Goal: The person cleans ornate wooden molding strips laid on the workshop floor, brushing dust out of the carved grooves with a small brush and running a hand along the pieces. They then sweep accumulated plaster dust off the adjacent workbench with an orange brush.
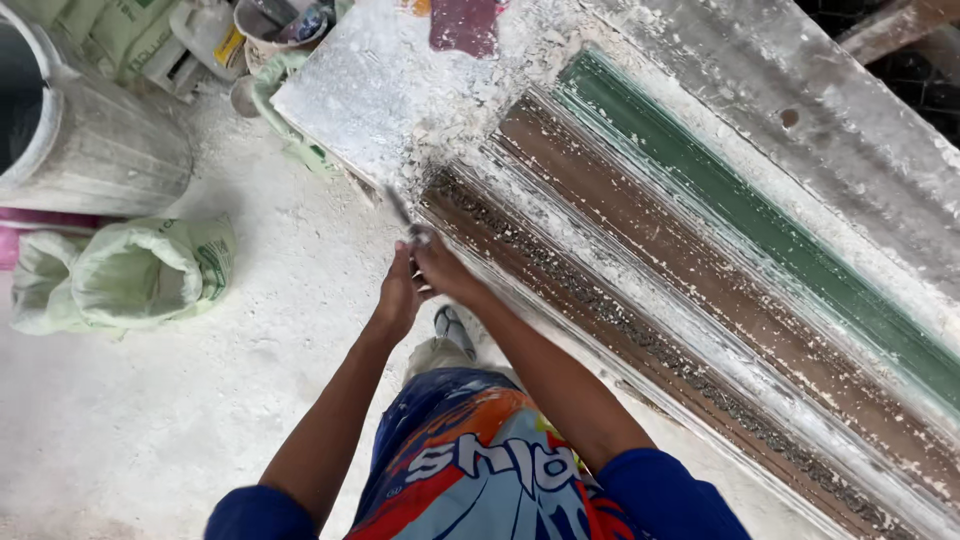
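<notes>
Both my hands meet at the near edge of a long moulded panel with brown and green grooves, crusted with white plaster. My left hand and my right hand are closed together around the handle of a thin metal scraper. Its blade points up and left onto the white plaster crust at the panel's corner. The blade is blurred. Loose white chips lie around the blade tip.
A rolled-down green sack lies on the dusty white floor at left. A large grey drum stands behind it. Buckets and containers crowd the top left. My sandalled foot is just below my hands.
</notes>
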Demonstrator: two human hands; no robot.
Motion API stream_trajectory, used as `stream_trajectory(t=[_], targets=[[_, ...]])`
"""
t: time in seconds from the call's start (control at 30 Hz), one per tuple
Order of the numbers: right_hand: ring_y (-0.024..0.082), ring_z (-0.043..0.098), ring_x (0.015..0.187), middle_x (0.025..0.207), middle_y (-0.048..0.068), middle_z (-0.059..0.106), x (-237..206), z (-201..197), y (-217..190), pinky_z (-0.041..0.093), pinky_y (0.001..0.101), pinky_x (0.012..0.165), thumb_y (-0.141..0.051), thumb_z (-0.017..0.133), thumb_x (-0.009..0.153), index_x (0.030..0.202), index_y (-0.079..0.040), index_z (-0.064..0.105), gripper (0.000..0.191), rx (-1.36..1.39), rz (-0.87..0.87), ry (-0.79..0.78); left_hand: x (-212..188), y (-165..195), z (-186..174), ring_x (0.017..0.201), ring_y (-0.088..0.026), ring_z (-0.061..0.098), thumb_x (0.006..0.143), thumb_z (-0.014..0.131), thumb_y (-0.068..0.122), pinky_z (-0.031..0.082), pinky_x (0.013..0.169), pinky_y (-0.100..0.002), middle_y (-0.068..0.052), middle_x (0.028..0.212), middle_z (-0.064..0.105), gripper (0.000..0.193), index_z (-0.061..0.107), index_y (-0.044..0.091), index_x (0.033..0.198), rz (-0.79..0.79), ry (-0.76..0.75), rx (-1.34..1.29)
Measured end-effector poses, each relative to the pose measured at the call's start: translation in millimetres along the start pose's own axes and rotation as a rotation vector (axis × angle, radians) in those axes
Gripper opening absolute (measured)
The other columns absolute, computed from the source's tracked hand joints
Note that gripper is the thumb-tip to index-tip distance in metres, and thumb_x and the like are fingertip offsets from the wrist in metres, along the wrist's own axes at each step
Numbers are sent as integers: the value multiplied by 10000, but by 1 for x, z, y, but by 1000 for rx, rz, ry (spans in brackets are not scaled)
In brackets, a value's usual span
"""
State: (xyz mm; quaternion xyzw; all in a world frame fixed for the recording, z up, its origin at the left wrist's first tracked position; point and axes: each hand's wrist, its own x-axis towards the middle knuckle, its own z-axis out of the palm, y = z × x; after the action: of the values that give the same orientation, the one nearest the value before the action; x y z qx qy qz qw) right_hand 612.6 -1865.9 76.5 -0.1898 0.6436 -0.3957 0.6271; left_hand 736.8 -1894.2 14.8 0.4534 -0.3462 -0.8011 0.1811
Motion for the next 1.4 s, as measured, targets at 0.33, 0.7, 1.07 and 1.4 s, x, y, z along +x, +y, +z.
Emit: stream_trajectory(t=[0.33,0.7,1.07,1.4], targets=[[216,584,1194,1405,44,611,-169,-136,254,497,407,979,-434,571,972,1496,-193,478,584,230,2,114,-23,30,-3,773,-249,698,1080,527,420,567,655,-394,-134,995,655,408,587,93,1317,781,-246,1355],[360,572,1292,1498,191,487,-204,-124,272,491,479,1048,-306,449,1008,1513,-124,285,561,993,-203,810,65,184,58,826,-276,723,997,520,356,610,714,-434,28,1171,703,425,533,419,1417,644,-1075,2355],[329,633,1205,1274,132,569,-181,-97,226,547,447,970,-292,425,1071,1346,-69,494,361,1220,-436,1025,67,74,182,908,-313,736,933,618,154,606,727,-465,-88,919,726,175,776,202,992,1124,-1637,2332],[343,655,1121,1181,181,590,-192,-99,214,585,444,1009,-208,440,1086,1239,44,511,303,1376,-469,1046,52,150,110,728,-315,731,970,489,170,597,597,-497,-101,830,704,424,567,300,1367,885,-1461,2342]])
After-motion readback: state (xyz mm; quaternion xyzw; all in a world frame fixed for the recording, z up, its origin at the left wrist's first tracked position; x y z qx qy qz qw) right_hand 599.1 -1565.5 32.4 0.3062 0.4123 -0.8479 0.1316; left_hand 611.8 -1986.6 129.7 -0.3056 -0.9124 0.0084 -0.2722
